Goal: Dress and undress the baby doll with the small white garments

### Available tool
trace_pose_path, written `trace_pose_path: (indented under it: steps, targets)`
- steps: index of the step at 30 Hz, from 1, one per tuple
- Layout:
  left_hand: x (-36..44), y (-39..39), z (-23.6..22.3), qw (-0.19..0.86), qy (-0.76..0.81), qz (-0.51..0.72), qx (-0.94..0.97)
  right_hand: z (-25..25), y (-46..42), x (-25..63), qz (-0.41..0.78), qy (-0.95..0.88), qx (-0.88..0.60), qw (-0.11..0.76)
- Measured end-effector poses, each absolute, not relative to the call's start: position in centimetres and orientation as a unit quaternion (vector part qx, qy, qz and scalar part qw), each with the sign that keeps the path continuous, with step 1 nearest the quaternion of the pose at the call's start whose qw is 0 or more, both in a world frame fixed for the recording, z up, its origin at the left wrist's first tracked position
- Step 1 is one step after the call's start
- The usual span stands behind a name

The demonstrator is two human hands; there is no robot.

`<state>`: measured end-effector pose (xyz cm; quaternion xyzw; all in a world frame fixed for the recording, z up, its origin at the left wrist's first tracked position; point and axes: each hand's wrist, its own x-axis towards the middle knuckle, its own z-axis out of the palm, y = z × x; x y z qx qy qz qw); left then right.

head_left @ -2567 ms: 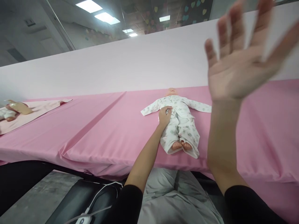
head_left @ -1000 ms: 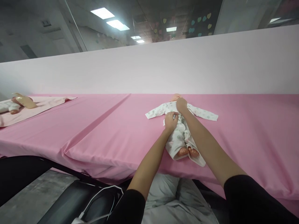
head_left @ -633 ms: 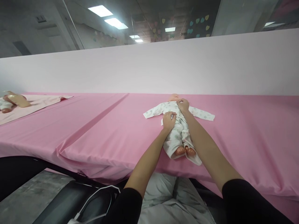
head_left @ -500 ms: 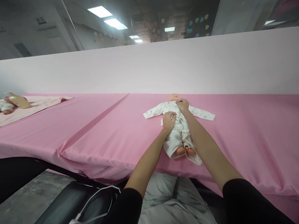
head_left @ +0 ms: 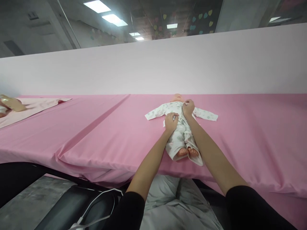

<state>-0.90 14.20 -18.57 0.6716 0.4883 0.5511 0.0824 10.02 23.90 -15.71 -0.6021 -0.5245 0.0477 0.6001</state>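
A baby doll [head_left: 177,97] lies on its back on the pink-covered table [head_left: 251,137], head away from me and bare feet towards me. It wears a white long-sleeved sleepsuit [head_left: 181,135] with a small grey-green print, arms spread. My right hand [head_left: 188,107] pinches the fabric near the collar, just below the doll's head. My left hand [head_left: 171,123] lies lower on the chest with its fingers gathered on the front of the sleepsuit. The doll's body under my hands is hidden.
At the far left, a second doll [head_left: 9,103] lies on a pale pink cloth [head_left: 38,105] on the same table. A pale pink wall [head_left: 153,67] rises behind the table. Below the near edge are grey fabric [head_left: 172,204], a black seat [head_left: 76,207] and a white cable [head_left: 96,203].
Since the oldest frame, my right hand has come down from the air onto the collar. In the latest frames both hands stay on the sleepsuit, and the view has shifted slightly.
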Motion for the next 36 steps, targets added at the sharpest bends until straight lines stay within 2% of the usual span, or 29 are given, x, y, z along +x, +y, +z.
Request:
trace_pose_path:
  steps: [6, 13, 20, 28, 36]
  targets:
    - [-0.9, 14.3, -18.5, 0.081, 0.491, 0.548, 0.673, -16.3, 22.1, 9.3, 0.005, -0.620, -0.582, 0.526]
    - [-1.1, 14.2, -18.4, 0.086, 0.486, 0.547, 0.676, -16.4, 21.5, 9.6, 0.007, -0.616, -0.618, 0.489]
    - [-1.1, 14.3, -18.6, 0.084, 0.478, 0.559, 0.672, -16.3, 21.5, 9.8, 0.011, -0.620, -0.608, 0.496]
    - [-1.2, 14.4, -18.8, 0.088, 0.467, 0.570, 0.670, -15.9, 21.2, 10.1, 0.143, -0.610, -0.540, 0.562]
    - [-1.2, 14.7, -18.9, 0.086, 0.458, 0.577, 0.670, -15.8, 21.6, 10.7, 0.193, -0.590, -0.534, 0.574]
